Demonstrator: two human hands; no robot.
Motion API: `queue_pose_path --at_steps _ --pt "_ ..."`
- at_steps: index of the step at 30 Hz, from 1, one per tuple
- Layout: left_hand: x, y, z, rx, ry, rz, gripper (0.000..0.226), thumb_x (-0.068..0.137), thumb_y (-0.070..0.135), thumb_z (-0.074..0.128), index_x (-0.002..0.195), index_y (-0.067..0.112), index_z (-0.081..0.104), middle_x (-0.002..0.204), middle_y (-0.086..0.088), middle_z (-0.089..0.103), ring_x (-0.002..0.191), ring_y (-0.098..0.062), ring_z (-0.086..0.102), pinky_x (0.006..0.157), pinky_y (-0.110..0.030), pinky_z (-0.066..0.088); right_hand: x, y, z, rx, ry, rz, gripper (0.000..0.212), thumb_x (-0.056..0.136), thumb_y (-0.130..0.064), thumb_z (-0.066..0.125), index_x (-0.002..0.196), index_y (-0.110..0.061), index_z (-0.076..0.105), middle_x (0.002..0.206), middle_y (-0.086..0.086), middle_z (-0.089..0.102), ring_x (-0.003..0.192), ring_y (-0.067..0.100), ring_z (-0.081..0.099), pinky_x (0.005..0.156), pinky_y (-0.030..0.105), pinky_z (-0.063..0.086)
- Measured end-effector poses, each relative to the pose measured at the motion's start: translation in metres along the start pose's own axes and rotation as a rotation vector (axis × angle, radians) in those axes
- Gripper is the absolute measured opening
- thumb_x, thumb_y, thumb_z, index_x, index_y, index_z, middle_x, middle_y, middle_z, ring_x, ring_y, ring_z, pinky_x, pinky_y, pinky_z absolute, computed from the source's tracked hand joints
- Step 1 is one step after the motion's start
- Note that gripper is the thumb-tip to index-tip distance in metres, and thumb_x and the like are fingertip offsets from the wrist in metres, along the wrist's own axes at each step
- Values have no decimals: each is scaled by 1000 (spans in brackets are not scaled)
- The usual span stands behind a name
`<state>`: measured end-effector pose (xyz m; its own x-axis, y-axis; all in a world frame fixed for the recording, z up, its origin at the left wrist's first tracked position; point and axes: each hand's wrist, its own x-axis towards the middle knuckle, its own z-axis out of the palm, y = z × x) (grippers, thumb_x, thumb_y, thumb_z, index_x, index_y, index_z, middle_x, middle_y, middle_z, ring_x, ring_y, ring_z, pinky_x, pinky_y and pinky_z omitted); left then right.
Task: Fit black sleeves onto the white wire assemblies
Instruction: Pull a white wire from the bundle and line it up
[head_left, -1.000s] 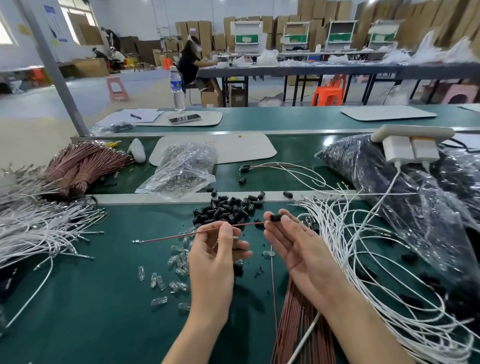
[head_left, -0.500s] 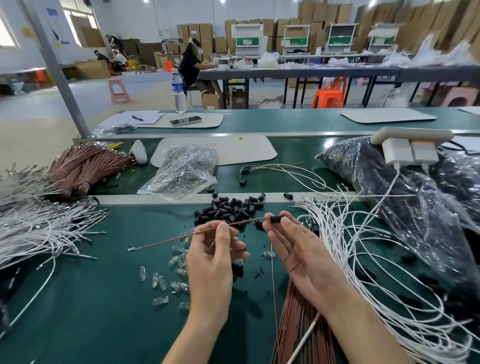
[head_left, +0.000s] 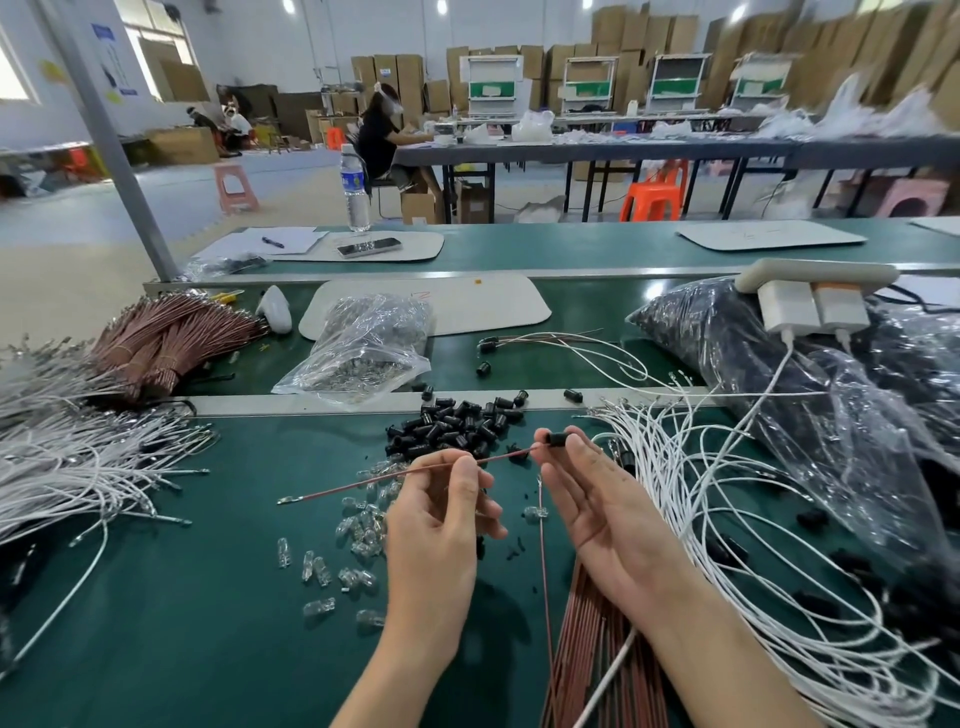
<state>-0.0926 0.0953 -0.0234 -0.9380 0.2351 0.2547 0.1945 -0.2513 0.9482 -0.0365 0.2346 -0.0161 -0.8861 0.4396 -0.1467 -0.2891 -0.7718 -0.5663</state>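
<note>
Two bare hands are held above the green counter (head_left: 182, 623). A thin reddish-brown wire (head_left: 415, 472) is pinched in the grip of the left hand (head_left: 436, 525), thumb vs. forefinger, approx. mid-length. Its metal terminal end points left & hangs free above the counter. One black sleeve (head_left: 556, 439) is pinched in the grip of the right hand (head_left: 597, 499), thumb & fingertip, w/ the other fingers relaxed and the palm turned up. The wire's right end meets the sleeve; whether it's inside can't be told.

A pile of black sleeves (head_left: 457, 426) lies just beyond the hands, near the counter's back rail. Clear glass bulbs (head_left: 358, 525) are scattered below the wire, left of the left hand. White wire assemblies (head_left: 701, 493) are heaped in loops to the right, w/ more white wires (head_left: 62, 467) fanned at far left. A bundle of reddish-brown wires (head_left: 587, 649) lies beneath the right forearm. Behind the rail, a clear bag (head_left: 363, 348) of small parts & a large bag of black parts (head_left: 753, 353) are seen.
</note>
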Motion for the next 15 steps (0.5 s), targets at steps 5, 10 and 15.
queue_pose_path --at_steps 5,10,15 --pt "-2 0 1 -45 -66 -65 20 97 25 59 98 7 65 79 -6 70 63 -18 65 55 -28 57 -3 6 3 -83 -71 44 28 81 -9 70 108 -5 69 115 23 72 96 26 75 69 24 61" --pt "-4 -4 0 -28 -174 -75 21 93 32 64 98 13 72 75 -7 71 62 -19 65 55 -27 56 -5 19 6 -202 -131 46 15 81 -7 69 92 -12 80 112 24 73 94 26 75 74 28 61" --pt "5 -2 -5 -207 -16 -165 29 90 35 64 106 12 64 79 -4 69 64 -16 65 56 -26 55 -2 8 4 -178 -58 -57 26 80 -9 68 107 -6 69 113 21 74 89 24 76 71 27 63"
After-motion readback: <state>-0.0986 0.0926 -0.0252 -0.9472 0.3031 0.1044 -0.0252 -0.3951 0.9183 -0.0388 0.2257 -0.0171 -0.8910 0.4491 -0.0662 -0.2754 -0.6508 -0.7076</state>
